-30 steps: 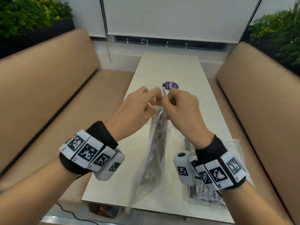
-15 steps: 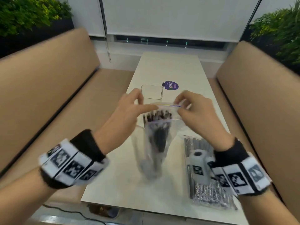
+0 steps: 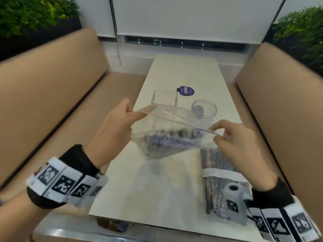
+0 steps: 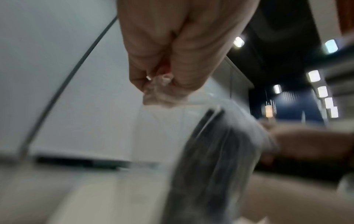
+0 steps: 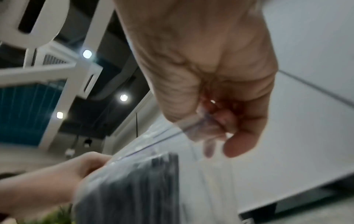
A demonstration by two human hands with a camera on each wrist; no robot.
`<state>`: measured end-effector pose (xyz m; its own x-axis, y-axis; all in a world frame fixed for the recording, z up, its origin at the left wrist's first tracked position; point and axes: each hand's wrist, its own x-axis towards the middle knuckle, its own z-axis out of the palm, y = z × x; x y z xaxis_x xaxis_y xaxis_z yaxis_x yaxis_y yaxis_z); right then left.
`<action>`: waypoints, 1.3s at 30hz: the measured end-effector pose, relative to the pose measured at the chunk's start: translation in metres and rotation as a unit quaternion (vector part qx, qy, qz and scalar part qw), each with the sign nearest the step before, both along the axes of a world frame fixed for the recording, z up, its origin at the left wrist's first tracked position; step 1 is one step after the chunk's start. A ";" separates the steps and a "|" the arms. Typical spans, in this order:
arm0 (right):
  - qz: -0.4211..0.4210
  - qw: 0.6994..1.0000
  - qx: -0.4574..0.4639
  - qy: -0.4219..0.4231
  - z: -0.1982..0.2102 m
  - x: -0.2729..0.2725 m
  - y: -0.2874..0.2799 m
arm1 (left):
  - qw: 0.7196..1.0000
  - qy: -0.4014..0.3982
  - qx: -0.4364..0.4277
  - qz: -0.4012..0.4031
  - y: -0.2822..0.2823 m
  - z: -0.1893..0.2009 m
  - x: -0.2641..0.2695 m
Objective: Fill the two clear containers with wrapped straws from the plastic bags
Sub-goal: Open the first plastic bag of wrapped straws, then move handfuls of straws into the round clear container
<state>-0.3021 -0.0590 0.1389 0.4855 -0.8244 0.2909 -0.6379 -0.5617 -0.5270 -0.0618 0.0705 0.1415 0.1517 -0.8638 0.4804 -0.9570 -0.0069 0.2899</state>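
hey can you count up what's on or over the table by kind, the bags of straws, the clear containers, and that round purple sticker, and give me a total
Plastic bags of straws: 2, the held bag and the bag on the table
Clear containers: 2, the square container and the round container
Purple sticker: 1
Total: 5

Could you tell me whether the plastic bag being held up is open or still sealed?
Open: the left hand and right hand pinch opposite sides of the bag, its mouth spread apart.

Clear bag (image 3: 167, 123), purple zip line; tan benches (image 3: 43, 95); checkered black-white wristbands (image 3: 64, 184)
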 end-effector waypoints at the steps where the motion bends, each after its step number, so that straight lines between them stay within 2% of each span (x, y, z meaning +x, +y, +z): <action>1: -0.004 1.000 0.004 -0.006 0.000 -0.006 0.000 | 0.998 -0.049 0.031 0.031 0.003 -0.003 0.003; 2: 0.003 1.000 0.014 -0.012 -0.002 -0.008 0.002 | 0.994 -0.064 0.064 0.058 0.004 -0.008 0.005; 3: 0.011 0.999 0.023 -0.024 -0.003 -0.007 0.005 | 0.992 -0.032 0.102 0.067 0.005 -0.012 0.004; 4: 0.017 0.999 0.029 -0.036 -0.006 -0.004 0.010 | 0.988 0.052 0.136 0.050 0.004 -0.017 0.003; 5: 0.027 0.998 0.040 -0.046 -0.009 0.001 0.014 | 0.967 0.202 0.155 0.017 0.003 -0.018 -0.002; 6: 0.037 0.996 0.057 -0.054 -0.011 0.005 0.017 | 0.916 0.368 0.162 -0.015 0.001 -0.017 -0.007; 7: 0.047 0.994 0.079 -0.058 -0.013 0.008 0.018 | 0.864 0.480 0.146 -0.039 -0.001 -0.017 -0.009; 8: 0.055 0.992 0.097 -0.058 -0.014 0.009 0.018 | 0.842 0.522 0.128 -0.048 -0.005 -0.019 -0.009; 11: 0.030 0.991 0.109 -0.068 -0.015 0.000 0.011 | 0.852 0.508 0.117 -0.054 -0.007 -0.020 -0.003; 13: 0.001 0.986 0.134 -0.098 -0.017 -0.006 0.006 | 0.858 0.488 0.145 -0.065 -0.003 -0.015 -0.004; 14: -0.005 0.979 0.158 -0.130 -0.019 -0.006 0.006 | 0.858 0.482 0.162 -0.072 -0.001 -0.013 -0.007; 17: -0.005 0.948 0.224 -0.227 -0.027 0.010 0.014 | 0.831 0.509 0.198 -0.101 -0.004 -0.011 -0.022; 19: 0.014 0.917 0.283 -0.279 -0.034 0.022 0.020 | 0.827 0.506 0.210 -0.125 -0.010 -0.013 -0.031; 21: 0.040 0.882 0.340 -0.324 -0.033 0.027 0.022 | 0.847 0.474 0.201 -0.130 -0.012 -0.017 -0.032; 24: 0.053 0.844 0.381 -0.374 -0.034 0.016 0.014 | 0.909 0.381 0.140 -0.098 -0.011 -0.029 -0.022; 25: 0.048 0.847 0.383 -0.365 -0.037 0.013 0.011 | 0.924 0.346 0.141 -0.079 -0.010 -0.034 -0.020; 27: 0.036 0.875 0.359 -0.321 -0.044 0.013 0.008 | 0.931 0.325 0.154 -0.064 -0.006 -0.042 -0.019; 30: 0.001 0.906 0.321 -0.274 -0.060 0.016 0.006 | 0.899 0.388 0.193 -0.072 -0.003 -0.055 -0.015; 32: -0.002 0.903 0.344 -0.258 -0.067 0.014 0.006 | 0.873 0.436 0.210 -0.057 0.000 -0.061 -0.016; 33: 0.015 0.887 0.390 -0.245 -0.068 0.014 0.008 | 0.868 0.447 0.212 -0.046 0.001 -0.063 -0.019; 35: 0.072 0.823 0.513 -0.232 -0.068 0.018 0.019 | 0.848 0.486 0.206 -0.046 0.002 -0.071 -0.033; 36: 0.100 0.792 0.550 -0.244 -0.069 0.022 0.024 | 0.829 0.521 0.198 -0.053 0.002 -0.074 -0.042; 37: 0.116 0.775 0.563 -0.263 -0.068 0.026 0.029 | 0.808 0.553 0.191 -0.062 0.003 -0.076 -0.051; 39: 0.093 0.778 0.546 -0.299 -0.067 0.028 0.029 | 0.789 0.584 0.176 -0.078 0.004 -0.081 -0.063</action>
<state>-0.2740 -0.0305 0.0723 0.6735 -0.6699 -0.3125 -0.0576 0.3739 -0.9257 -0.1250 0.0743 0.0609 0.1912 -0.9645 -0.1822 -0.0360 -0.1924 0.9807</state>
